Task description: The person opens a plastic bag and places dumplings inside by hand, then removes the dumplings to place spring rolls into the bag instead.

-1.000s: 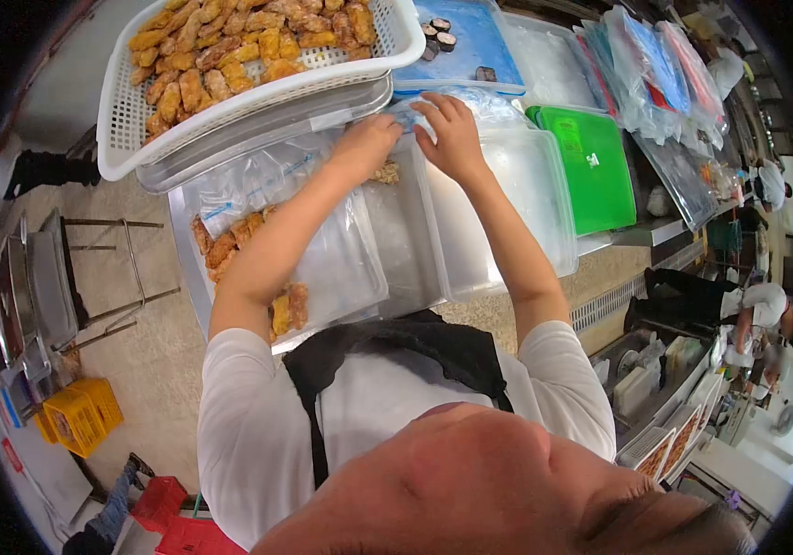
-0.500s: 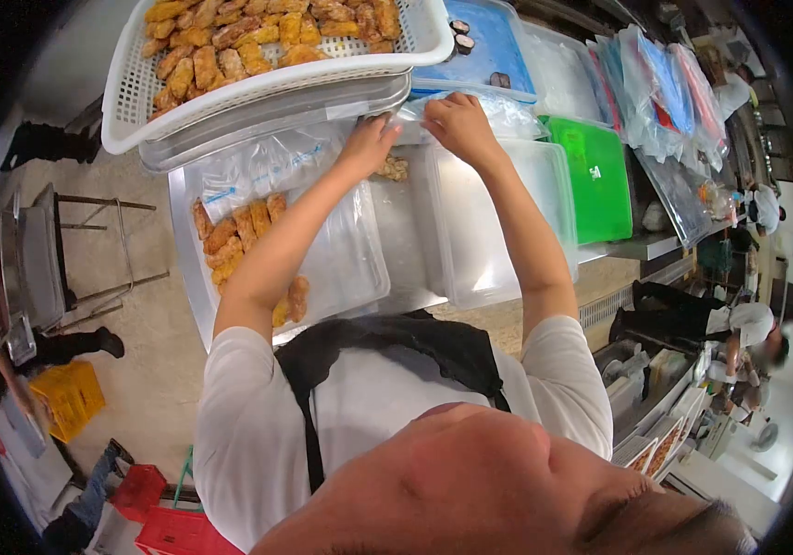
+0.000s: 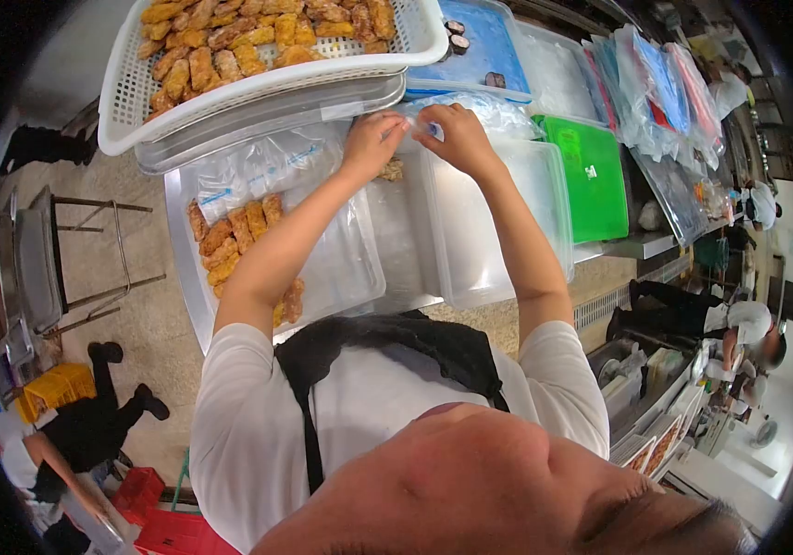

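My left hand (image 3: 375, 146) and my right hand (image 3: 458, 139) come together above the worktable, fingertips pinched on a clear plastic bag (image 3: 412, 127) stretched between them. Most of that bag is hard to make out. To the left of my left hand, clear bags with blue print (image 3: 267, 171) lie over a translucent tray. Browned fried pieces (image 3: 247, 222) sit in rows on that tray (image 3: 346, 268). Under my right forearm is a frosted plastic lid or tray (image 3: 461, 222). A small brown piece (image 3: 392, 169) shows just below my left hand.
A white basket (image 3: 123, 111) full of fried pieces stands on metal trays (image 3: 258, 128) at the back left. Behind my hands is a blue tray (image 3: 470, 55) with a few dark rolls. A green tray (image 3: 591, 185) lies right. Co-workers (image 3: 91, 435) stand on both sides.
My two hands have drawn closer together, the left moving right, with the clear plastic between the fingertips. A co-worker has come further into view at the lower left.
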### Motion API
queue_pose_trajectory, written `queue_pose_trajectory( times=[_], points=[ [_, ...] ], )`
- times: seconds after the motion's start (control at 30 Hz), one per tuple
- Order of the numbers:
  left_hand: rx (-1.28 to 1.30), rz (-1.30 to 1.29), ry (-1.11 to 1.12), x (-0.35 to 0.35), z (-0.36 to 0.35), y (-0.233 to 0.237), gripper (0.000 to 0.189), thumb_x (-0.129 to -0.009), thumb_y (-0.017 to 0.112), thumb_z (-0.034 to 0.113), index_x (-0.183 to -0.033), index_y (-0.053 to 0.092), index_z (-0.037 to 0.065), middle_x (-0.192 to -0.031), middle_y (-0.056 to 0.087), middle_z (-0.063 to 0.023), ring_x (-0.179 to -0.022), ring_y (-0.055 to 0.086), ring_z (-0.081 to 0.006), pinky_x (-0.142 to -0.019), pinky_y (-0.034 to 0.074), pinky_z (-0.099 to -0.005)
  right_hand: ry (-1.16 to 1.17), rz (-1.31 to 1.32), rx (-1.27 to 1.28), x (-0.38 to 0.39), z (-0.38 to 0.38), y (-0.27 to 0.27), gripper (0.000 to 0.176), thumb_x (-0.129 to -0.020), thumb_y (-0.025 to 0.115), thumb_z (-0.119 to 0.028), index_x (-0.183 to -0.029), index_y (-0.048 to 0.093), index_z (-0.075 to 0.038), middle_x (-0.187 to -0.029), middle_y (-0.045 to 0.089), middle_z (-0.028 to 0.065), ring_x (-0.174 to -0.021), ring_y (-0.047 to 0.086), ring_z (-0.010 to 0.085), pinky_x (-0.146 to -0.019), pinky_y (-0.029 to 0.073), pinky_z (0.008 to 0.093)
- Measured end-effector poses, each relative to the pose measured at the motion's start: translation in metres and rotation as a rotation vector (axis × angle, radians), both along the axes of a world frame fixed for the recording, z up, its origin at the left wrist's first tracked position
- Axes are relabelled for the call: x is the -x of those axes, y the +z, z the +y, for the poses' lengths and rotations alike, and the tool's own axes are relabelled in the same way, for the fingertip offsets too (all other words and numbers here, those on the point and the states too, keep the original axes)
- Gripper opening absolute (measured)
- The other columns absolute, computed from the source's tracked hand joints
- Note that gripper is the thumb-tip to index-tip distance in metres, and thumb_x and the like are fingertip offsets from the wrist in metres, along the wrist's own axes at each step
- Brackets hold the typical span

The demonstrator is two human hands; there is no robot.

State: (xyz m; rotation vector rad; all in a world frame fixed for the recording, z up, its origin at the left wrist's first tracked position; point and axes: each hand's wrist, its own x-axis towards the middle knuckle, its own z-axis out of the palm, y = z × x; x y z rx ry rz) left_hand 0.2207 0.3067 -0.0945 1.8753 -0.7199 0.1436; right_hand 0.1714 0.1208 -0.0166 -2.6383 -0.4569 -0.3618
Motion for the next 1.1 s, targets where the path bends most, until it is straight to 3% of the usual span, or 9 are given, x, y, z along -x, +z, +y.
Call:
queue_pose_trajectory(
  times=[0.1, 0.2, 0.23, 0.3, 0.4, 0.6, 0.77, 0.9, 1.1],
  points=[
    [0.073, 0.402, 0.011, 0.014, 0.001, 0.012, 0.031, -0.094, 0.061, 0.027, -0.115, 0.068, 0.005, -0.100, 0.070, -0.0107, -0.093, 0.066, -0.0239, -0.083, 0.050, -0.0339, -0.030, 0.001, 0.109, 0.003, 0.001, 0.002, 0.018, -0.079, 0.074, -0.021, -0.093, 0.067, -0.013, -0.088, 0.068, 0.0048, -0.091, 0.059, 0.0273, -0.082, 0.047, 0.0400],
    [0.077, 0.476, 0.036, 0.000, 0.001, -0.003, 0.032, -0.092, 0.061, 0.031, -0.113, 0.068, 0.008, -0.104, 0.070, -0.0129, -0.094, 0.067, -0.0281, -0.083, 0.051, -0.0385, 0.065, -0.011, 0.017, 0.003, -0.003, 0.003, 0.014, -0.076, 0.073, -0.017, -0.089, 0.067, -0.013, -0.088, 0.068, 0.0042, -0.091, 0.059, 0.0275, -0.082, 0.047, 0.0400],
    [-0.073, 0.472, 0.014, -0.001, 0.002, -0.002, 0.031, -0.092, 0.061, 0.031, -0.112, 0.068, 0.008, -0.105, 0.070, -0.0139, -0.094, 0.067, -0.0288, -0.083, 0.051, -0.0389, 0.123, -0.015, -0.015, 0.003, -0.006, 0.006, 0.013, -0.075, 0.072, -0.015, -0.087, 0.067, -0.013, -0.087, 0.068, 0.0040, -0.091, 0.059, 0.0276, -0.082, 0.046, 0.0401],
    [-0.372, 0.460, -0.030, -0.004, 0.005, 0.006, 0.030, -0.092, 0.060, 0.030, -0.111, 0.069, 0.008, -0.106, 0.069, -0.0159, -0.095, 0.067, -0.0304, -0.083, 0.051, -0.0398, 0.190, 0.007, -0.036, 0.006, -0.010, 0.010, 0.012, -0.074, 0.071, -0.014, -0.086, 0.067, -0.013, -0.085, 0.068, 0.0036, -0.090, 0.059, 0.0277, -0.083, 0.046, 0.0403],
    [-0.523, 0.389, -0.196, -0.005, 0.009, 0.022, 0.029, -0.092, 0.060, 0.030, -0.106, 0.070, 0.007, -0.101, 0.068, -0.0152, -0.092, 0.065, -0.0339, -0.080, 0.050, -0.0432, 0.190, 0.036, -0.013, 0.015, -0.012, 0.011, 0.011, -0.075, 0.069, -0.015, -0.086, 0.068, -0.013, -0.081, 0.068, 0.0028, -0.088, 0.059, 0.0272, -0.084, 0.045, 0.0405],
    [-0.307, -0.163, 0.008, 0.020, 0.007, 0.042, 0.022, -0.094, 0.058, 0.026, -0.098, 0.071, 0.009, -0.096, 0.061, -0.0109, -0.091, 0.061, -0.0323, -0.079, 0.050, -0.0456, -0.037, 0.090, -0.019, 0.020, 0.002, 0.018, 0.015, -0.082, 0.069, -0.025, -0.092, 0.071, -0.015, -0.082, 0.068, 0.0026, -0.085, 0.059, 0.0257, -0.081, 0.044, 0.0409],
    [-0.297, -0.267, 0.043, 0.021, 0.006, 0.047, 0.019, -0.092, 0.060, 0.023, -0.099, 0.071, 0.009, -0.103, 0.062, -0.0103, -0.098, 0.062, -0.0308, -0.082, 0.051, -0.0448, -0.036, -0.065, 0.179, 0.005, 0.003, -0.001, 0.020, -0.081, 0.071, -0.026, -0.097, 0.071, -0.015, -0.087, 0.068, 0.0031, -0.086, 0.059, 0.0270, -0.078, 0.045, 0.0410],
    [-0.216, -0.460, 0.059, 0.015, 0.008, 0.053, 0.018, -0.090, 0.063, 0.023, -0.099, 0.070, 0.009, -0.105, 0.064, -0.0108, -0.099, 0.064, -0.0291, -0.082, 0.053, -0.0403, -0.005, -0.086, 0.043, 0.006, 0.003, 0.010, 0.015, -0.079, 0.072, -0.020, -0.092, 0.071, -0.014, -0.095, 0.067, 0.0064, -0.089, 0.060, 0.0290, -0.079, 0.047, 0.0422],
    [-0.558, -0.141, -0.001, 0.010, 0.014, 0.077, 0.017, -0.090, 0.062, 0.024, -0.095, 0.069, 0.009, -0.099, 0.067, -0.0123, -0.093, 0.067, -0.0301, -0.078, 0.054, -0.0411, 0.033, -0.088, 0.051, 0.006, -0.002, -0.004, 0.011, -0.078, 0.072, -0.018, -0.088, 0.071, -0.013, -0.093, 0.068, 0.0059, -0.092, 0.060, 0.0294, -0.082, 0.048, 0.0422]
  ],
)
